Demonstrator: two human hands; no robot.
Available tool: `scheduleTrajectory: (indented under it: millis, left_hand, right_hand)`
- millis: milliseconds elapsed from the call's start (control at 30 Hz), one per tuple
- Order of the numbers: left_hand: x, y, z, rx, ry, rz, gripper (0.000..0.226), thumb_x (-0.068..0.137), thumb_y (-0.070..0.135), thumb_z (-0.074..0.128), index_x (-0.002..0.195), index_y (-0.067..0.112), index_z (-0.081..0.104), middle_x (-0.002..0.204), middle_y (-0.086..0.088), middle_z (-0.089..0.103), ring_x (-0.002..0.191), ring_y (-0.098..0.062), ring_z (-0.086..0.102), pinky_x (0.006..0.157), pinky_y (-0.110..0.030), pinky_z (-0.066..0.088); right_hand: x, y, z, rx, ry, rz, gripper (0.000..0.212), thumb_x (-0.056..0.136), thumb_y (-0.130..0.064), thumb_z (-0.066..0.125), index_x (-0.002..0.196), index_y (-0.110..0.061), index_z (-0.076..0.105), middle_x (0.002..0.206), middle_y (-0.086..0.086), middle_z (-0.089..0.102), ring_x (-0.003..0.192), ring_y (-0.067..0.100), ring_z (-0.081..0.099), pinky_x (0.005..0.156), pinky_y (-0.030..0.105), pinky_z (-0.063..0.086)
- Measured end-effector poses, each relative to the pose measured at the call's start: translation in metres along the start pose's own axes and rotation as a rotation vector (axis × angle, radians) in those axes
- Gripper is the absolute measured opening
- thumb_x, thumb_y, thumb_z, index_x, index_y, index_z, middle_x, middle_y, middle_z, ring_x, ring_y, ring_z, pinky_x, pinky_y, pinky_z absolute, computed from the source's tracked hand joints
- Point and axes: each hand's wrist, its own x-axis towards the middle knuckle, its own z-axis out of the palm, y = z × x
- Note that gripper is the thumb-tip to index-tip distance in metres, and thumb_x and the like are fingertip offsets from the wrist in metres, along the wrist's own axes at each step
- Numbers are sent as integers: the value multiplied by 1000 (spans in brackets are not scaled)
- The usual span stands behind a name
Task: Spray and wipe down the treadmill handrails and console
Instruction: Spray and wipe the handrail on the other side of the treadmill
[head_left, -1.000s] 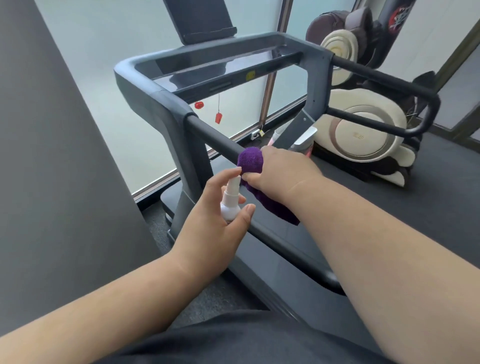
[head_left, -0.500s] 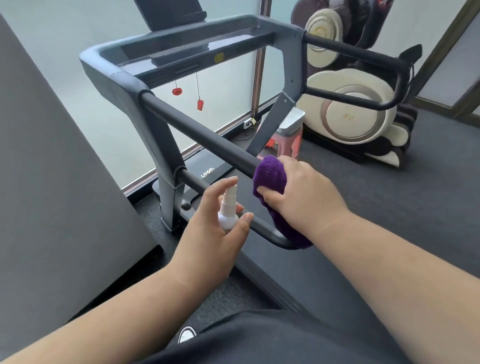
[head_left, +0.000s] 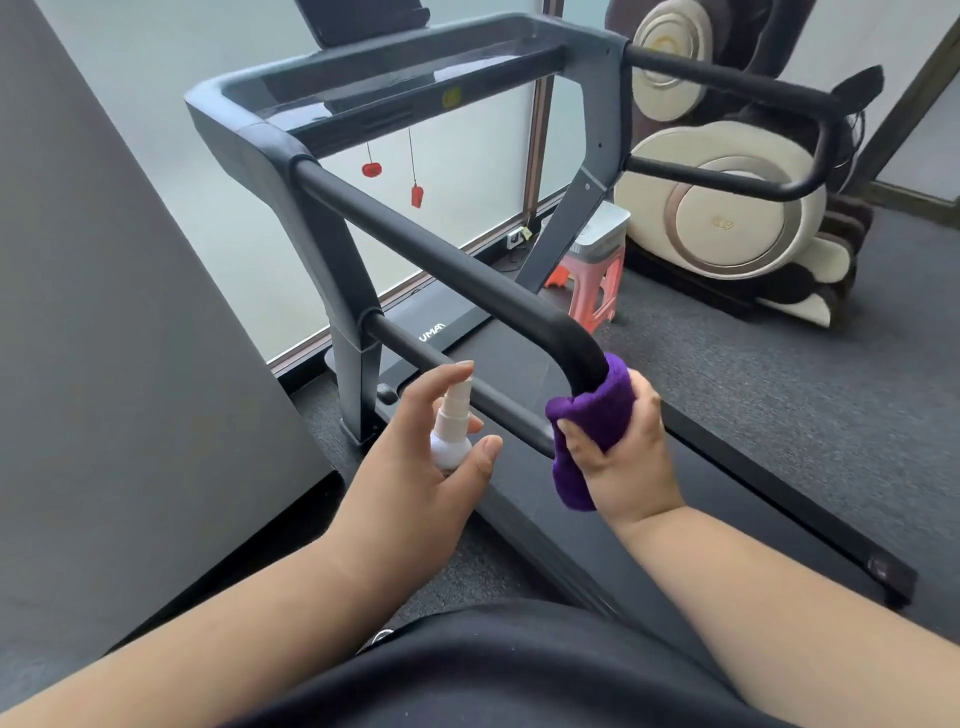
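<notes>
Low in the frame, your left hand (head_left: 415, 467) holds the white spray bottle (head_left: 451, 434) upright, forefinger over its nozzle. Just right, your right hand (head_left: 621, 457) grips the purple cloth (head_left: 592, 415), wrapped around the handrail's (head_left: 441, 260) curved near end. Farther up, the treadmill console (head_left: 374, 88) crosses the upper centre. A massage chair (head_left: 727, 197) stands upper right.

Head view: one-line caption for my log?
Right hand wraps purple cloth around handrail bend; left hand holds spray bottle.
</notes>
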Motion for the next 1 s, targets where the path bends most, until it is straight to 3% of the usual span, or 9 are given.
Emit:
scheduleTrajectory:
  millis: [100,200,300,400,467,567,633,900,1000]
  left_hand:
    - [-4,2,-1,2,6,0,53,81,57,60,129,64,38,102,22,62,76,-8,63,68,-9,47]
    - [-8,3,-3,16,12,3,53,82,55,61,129,64,37,102,23,61,74,-6,62,63,-11,46]
    - [-10,2,-5,9,21,3,54,84,48,65,129,63,38,102,21,62,75,-7,63,66,-14,45]
    - [-12,3,-1,-17,10,-10,55,84,44,66,129,62,40,102,19,63,78,-8,64,68,-10,48]
    - [-13,4,1,-24,-2,-15,55,84,43,67,128,62,41,101,21,62,79,-7,63,71,-7,46]
    - [-11,3,1,-16,-12,-26,55,84,45,66,128,62,40,102,23,62,82,-5,63,71,-4,44]
    - [-9,1,-2,-8,-6,-33,55,84,46,66,128,63,40,102,23,62,83,-5,64,71,-4,43]
    - [-3,-7,-1,2,-53,-51,57,89,35,72,127,64,40,102,23,62,82,-3,62,72,-3,42]
    - [1,-8,1,12,-51,-55,56,84,44,69,128,63,41,102,22,63,75,-4,63,66,-8,46]
  right_hand:
    - [-19,22,-2,-41,-69,100,89,70,-69,67,142,-33,31,129,-11,46,119,15,52,100,31,42]
    - [-23,22,-8,5,-51,99,85,77,-68,64,145,-27,33,135,-6,50,124,17,52,101,25,38]
    - [-8,-11,-14,108,127,-81,74,83,-64,62,142,-30,32,134,-11,49,124,3,48,103,7,29]
    - [24,-57,-19,54,218,-299,68,89,-59,60,144,-32,31,136,-25,42,125,-12,41,105,6,25]
    - [48,-83,-14,-55,139,-302,69,89,-57,61,145,-28,34,135,-14,47,121,-4,46,103,11,32]
    - [66,-95,-1,-341,6,-244,70,86,-61,61,143,-27,39,138,-3,53,122,19,53,99,35,43]
    - [65,-92,4,-448,35,-265,66,85,-64,58,138,-27,46,130,-2,59,114,22,58,91,36,46]
    - [22,-38,7,-145,181,-250,73,84,-67,59,139,-22,43,131,-4,52,121,15,48,99,9,29]
    - [7,-14,10,-80,163,-175,81,79,-70,63,143,-30,33,130,-33,40,122,0,45,101,2,24]
